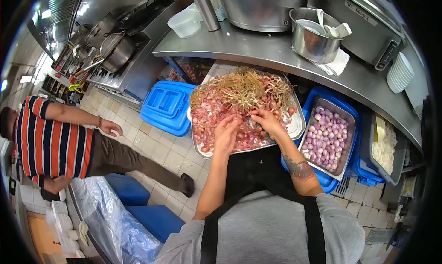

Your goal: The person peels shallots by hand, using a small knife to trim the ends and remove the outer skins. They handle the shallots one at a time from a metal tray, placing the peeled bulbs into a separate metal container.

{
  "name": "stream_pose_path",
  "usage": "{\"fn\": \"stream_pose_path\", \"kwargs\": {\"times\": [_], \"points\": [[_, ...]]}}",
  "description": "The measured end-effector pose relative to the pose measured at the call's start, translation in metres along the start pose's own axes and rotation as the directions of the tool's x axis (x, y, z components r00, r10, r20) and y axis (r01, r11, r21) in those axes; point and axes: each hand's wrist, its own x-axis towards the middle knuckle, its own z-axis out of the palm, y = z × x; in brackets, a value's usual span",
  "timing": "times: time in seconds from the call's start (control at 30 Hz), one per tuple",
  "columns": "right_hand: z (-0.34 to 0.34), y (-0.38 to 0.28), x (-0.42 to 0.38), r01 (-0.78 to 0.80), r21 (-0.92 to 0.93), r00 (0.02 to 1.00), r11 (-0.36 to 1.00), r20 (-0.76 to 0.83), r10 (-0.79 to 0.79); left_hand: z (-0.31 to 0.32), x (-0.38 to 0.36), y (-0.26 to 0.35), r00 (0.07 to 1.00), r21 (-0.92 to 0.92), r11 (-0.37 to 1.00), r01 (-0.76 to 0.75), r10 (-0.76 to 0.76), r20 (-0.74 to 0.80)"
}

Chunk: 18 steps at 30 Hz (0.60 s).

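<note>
A wide metal tray (298, 121) in front of me is heaped with reddish shallot skins (209, 119), dry roots and stalks (244, 86), and unpeeled shallots (275, 113). My left hand (227, 131) is held over the skins with its fingers curled; whatever they grip is hidden. Just to its right, my right hand (268, 124) is closed, thumb and fingers pinched around a small dark-green object, only partly visible. The hands are close together but apart. To the right of the tray, peeled purple shallots (326, 137) fill a deep metal pan.
A steel counter (258, 45) spans the far side, bearing a pot with ladles (315, 36) and a white tub (185, 24). A blue lidded bin (166, 107) stands left of the tray. At left, a person in a striped shirt (57, 137) is walking.
</note>
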Motion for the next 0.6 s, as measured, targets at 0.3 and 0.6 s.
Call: {"fn": "stream_pose_path", "kwargs": {"times": [0.3,0.6], "points": [[0.052,-0.028,-0.056,0.553,-0.252,0.806,0.794,-0.082,-0.587,0.009,-0.014,0.029,0.998,-0.271,0.961,0.051,-0.043,0.036],[0.063,-0.044,-0.075,0.73,-0.334,0.654,0.596,0.091,-0.751,0.028,-0.033,0.041,0.988,-0.039,0.988,-0.153,0.154,0.032]]}}
